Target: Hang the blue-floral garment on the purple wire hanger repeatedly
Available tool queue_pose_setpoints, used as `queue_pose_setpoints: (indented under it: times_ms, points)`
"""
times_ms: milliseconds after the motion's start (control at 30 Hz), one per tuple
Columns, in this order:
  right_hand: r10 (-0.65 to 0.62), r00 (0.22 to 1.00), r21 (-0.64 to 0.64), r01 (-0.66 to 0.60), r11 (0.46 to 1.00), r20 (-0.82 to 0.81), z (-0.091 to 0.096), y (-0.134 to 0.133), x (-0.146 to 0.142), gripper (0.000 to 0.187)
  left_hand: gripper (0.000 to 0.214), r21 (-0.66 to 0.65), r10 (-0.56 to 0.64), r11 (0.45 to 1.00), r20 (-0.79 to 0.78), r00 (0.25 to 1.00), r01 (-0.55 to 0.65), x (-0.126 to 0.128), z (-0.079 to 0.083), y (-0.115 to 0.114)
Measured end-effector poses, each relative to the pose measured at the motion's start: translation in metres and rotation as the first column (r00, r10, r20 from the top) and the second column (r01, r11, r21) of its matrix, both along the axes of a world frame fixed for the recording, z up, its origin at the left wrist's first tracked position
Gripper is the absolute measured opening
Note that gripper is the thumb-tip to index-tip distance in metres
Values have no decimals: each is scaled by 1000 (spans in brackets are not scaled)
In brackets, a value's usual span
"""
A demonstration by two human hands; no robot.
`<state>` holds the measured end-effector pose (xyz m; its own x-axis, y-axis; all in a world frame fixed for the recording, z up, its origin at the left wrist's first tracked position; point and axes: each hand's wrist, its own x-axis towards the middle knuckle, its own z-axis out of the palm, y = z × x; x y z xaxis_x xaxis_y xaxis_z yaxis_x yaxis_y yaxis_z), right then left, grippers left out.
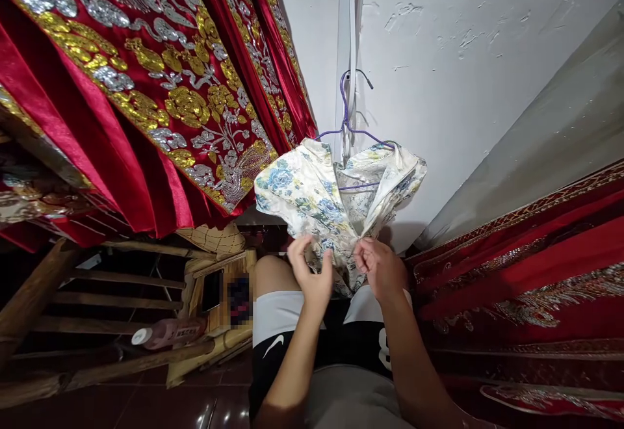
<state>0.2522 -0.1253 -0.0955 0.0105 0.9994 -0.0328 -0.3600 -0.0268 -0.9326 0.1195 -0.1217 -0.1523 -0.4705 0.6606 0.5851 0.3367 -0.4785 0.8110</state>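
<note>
A white garment with blue and yellow flowers (312,198) hangs in front of me on a purple hanger (344,107), its neckline falling open in a V. My right hand (377,263) pinches the garment's edge just below the V. At the front of the cloth, my left hand (312,270) has its thumb and fingers apart, with nothing visible between them. The lower part of the garment is partly hidden behind my hands and hangs between my knees.
Red cloth with gold and silver sequins (190,107) hangs at the left; more red embroidered fabric (526,286) is at the right. A white wall (439,45) stands behind. At lower left are a bamboo frame (127,302) and a pink bottle with a white cap (168,333).
</note>
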Motion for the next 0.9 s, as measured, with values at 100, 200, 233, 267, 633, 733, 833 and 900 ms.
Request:
queue_pose_setpoints:
  times_ms: [100,200,233,267,633,733,833,900]
  points:
    - [52,986,-10,-51,999,157,5,-2,-5,28,27,-112,-324,944,-148,934,310,15,5,1]
    - [91,968,38,-103,994,234,14,2,-4,27,11,-177,-415,902,-114,902,393,21,8,5]
    - [84,969,55,-99,994,232,18,6,-2,26,16,-182,-421,899,-117,899,398,22,8,7]
    - [60,973,67,-77,995,222,25,13,0,24,20,-185,-430,895,-126,894,405,22,7,9]
    - [-123,990,282,101,954,64,124,105,-2,19,19,-282,-570,821,-343,746,497,14,-24,25]
    - [-106,991,293,76,953,86,119,98,-2,19,15,-281,-593,805,-405,696,523,2,2,35]
    - [-120,985,316,76,946,123,108,87,-1,20,37,-131,-479,871,-439,760,473,-11,58,55]
    - [-125,979,330,66,942,162,105,84,-1,22,39,0,-396,897,-446,803,442,-18,102,70]
